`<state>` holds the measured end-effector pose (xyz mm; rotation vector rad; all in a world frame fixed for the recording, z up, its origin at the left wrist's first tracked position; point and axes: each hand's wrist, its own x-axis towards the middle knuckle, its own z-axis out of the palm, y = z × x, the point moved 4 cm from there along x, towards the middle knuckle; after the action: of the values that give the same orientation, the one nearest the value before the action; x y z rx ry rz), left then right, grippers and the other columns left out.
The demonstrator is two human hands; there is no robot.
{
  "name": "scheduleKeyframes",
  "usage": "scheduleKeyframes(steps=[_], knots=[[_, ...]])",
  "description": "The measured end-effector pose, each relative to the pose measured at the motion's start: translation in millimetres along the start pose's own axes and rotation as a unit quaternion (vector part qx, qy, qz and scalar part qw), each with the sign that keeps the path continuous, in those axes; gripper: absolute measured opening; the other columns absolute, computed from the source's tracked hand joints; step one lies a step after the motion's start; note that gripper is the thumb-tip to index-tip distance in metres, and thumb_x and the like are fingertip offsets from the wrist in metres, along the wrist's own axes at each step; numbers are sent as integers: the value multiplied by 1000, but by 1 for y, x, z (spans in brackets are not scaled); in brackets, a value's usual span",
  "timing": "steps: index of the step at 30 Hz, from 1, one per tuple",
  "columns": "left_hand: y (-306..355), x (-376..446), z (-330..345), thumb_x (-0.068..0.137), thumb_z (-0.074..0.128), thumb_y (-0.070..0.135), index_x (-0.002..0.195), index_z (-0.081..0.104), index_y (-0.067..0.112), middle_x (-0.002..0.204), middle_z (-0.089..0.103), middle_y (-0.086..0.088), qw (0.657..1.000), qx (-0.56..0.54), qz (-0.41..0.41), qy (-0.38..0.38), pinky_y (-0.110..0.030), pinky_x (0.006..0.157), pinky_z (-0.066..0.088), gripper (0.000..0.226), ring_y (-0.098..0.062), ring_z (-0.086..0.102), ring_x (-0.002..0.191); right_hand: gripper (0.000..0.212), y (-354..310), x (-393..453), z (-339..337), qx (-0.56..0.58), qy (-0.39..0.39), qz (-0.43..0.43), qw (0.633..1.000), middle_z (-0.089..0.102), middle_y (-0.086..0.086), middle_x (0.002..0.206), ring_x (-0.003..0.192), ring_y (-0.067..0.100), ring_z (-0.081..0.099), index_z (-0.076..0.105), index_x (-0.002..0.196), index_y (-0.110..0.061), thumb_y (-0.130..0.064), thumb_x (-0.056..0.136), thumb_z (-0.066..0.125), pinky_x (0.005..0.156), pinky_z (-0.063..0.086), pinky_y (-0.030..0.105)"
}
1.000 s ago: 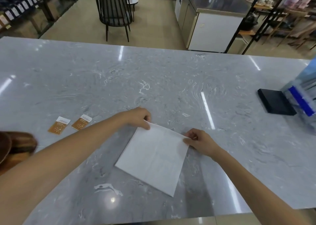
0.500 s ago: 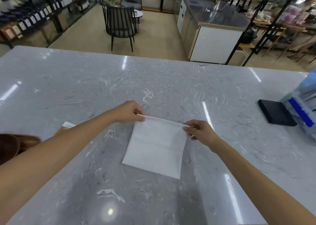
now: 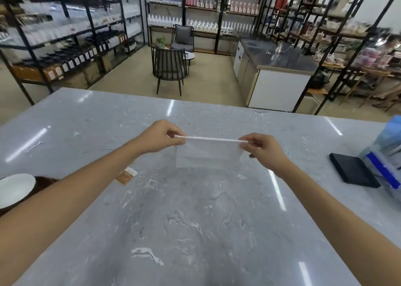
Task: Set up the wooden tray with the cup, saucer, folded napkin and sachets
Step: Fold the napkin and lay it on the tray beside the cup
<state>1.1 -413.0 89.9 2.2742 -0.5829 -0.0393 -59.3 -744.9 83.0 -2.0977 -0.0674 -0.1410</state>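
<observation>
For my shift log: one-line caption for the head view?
Both hands, left hand and right hand, pinch the napkin's top corners above the marble counter.

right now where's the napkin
In the head view the napkin hangs mid-frame above the marble counter, its top corners pinched by the left hand and the right hand.

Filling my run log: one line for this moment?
step: napkin fold | both hands pinch white paper napkin top corners | lifted off grey marble counter
</observation>
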Motion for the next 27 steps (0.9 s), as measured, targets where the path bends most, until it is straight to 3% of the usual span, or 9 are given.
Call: scheduleKeyframes(steps=[5,8,10,15,19,23,27], knots=[[8,-32,-1,84,81,28,96,83,25,90,78,16,1000,-6,-13,21,-21,80,57,13,-1,70,88,16,-11,-24,2,14,-13,-16,1000,76,-10,84,83,7,72,77,91,-30,-14,92,74,67,61,23],[13,-65,12,84,81,25,95,83,25,89,78,17,1000,7,-30,-5,-16,76,53,11,1,69,87,8,-3,-56,12,0,-45,6,999,78,-1,90,86,16,73,78,95,-22,-15,92,74,71,63,32],[11,-103,29,84,80,25,92,83,28,87,78,17,999,-4,-34,-24,-12,72,51,9,2,70,85,7,12,-92,19,-2,-73,18,997,78,-4,89,87,16,74,78,95,-22,-16,92,74,72,63,34],[-10,-228,91,81,83,24,93,82,38,89,77,20,991,-64,-104,-50,-19,74,57,18,-2,72,84,12,56,-208,41,-11,-139,53,989,78,-10,90,89,8,73,79,90,-31,-19,89,78,68,57,24],[-14,-294,129,81,84,21,91,79,50,90,76,25,985,-99,-139,-38,-14,75,56,31,1,72,84,20,84,-275,58,37,-136,101,985,77,-8,91,92,11,71,81,87,-28,-9,88,78,62,51,18],[-12,-321,144,85,80,25,98,77,48,100,75,27,982,-114,-152,-17,-12,90,52,27,4,70,97,11,89,-300,66,61,-126,113,984,76,-10,98,98,9,70,80,91,-24,-14,90,77,71,58,24],[-11,-310,139,88,76,18,99,78,38,102,78,12,970,-179,-161,27,-14,95,51,23,-4,72,100,10,82,-284,68,74,-90,94,989,76,-12,102,98,6,70,78,96,-25,-16,92,74,66,55,19]])
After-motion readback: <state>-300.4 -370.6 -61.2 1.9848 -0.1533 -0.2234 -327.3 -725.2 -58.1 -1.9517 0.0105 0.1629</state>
